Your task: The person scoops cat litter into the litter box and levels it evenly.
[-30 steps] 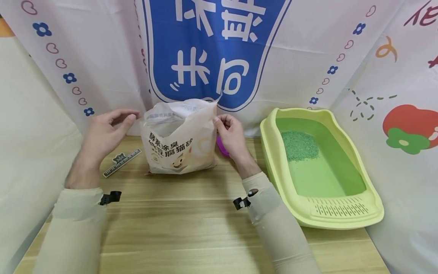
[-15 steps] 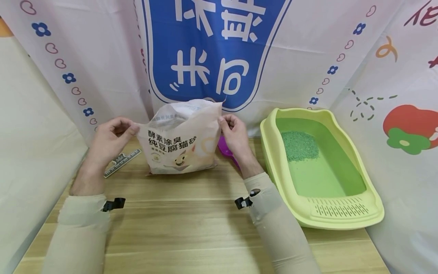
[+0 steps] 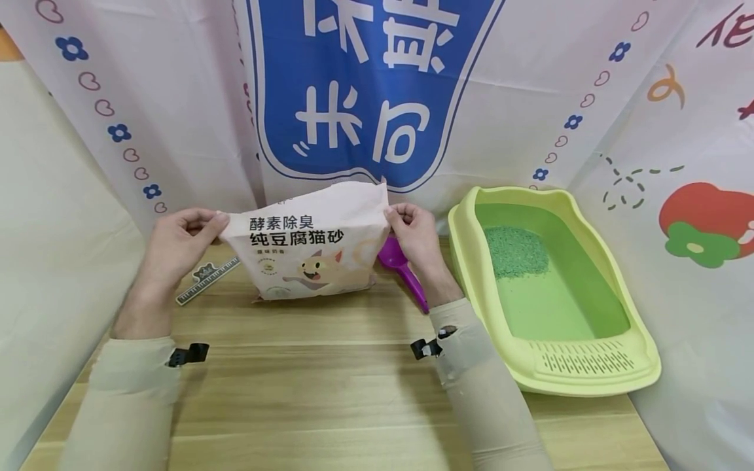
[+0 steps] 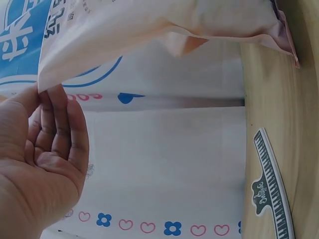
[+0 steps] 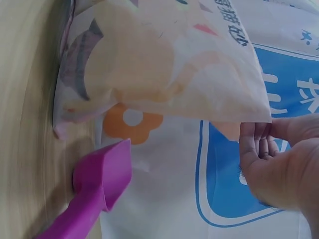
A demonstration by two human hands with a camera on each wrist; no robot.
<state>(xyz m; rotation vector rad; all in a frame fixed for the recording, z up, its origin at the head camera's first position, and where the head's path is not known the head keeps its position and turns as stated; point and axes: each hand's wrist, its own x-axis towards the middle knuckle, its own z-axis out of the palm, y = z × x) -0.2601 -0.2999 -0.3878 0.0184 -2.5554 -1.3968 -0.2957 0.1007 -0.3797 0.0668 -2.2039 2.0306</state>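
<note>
A pale pink bag of cat litter (image 3: 306,255) with a cartoon cat on its front stands on the wooden table near the back curtain. Its top is stretched wide between both hands. My left hand (image 3: 182,245) pinches the upper left corner between thumb and fingers; the left wrist view shows that corner (image 4: 47,74) at the fingertips. At the upper right edge my right hand (image 3: 418,239) pinches the bag, as the right wrist view also shows. Beside the bag, below the right hand, lies a purple scoop (image 3: 406,271). The bag's inside is hidden by its front panel.
On the right stands a yellow-green litter tray (image 3: 471,275) with green granules (image 3: 515,252) heaped at its far end. A ruler (image 3: 206,281) with a piano-key pattern lies left of the bag. Printed curtains (image 3: 194,85) close off the back and sides.
The left hand has gone from beside the bag to pinching its corner. The bag's top has been pulled wider and flatter, its front now smooth, and more of the purple scoop shows.
</note>
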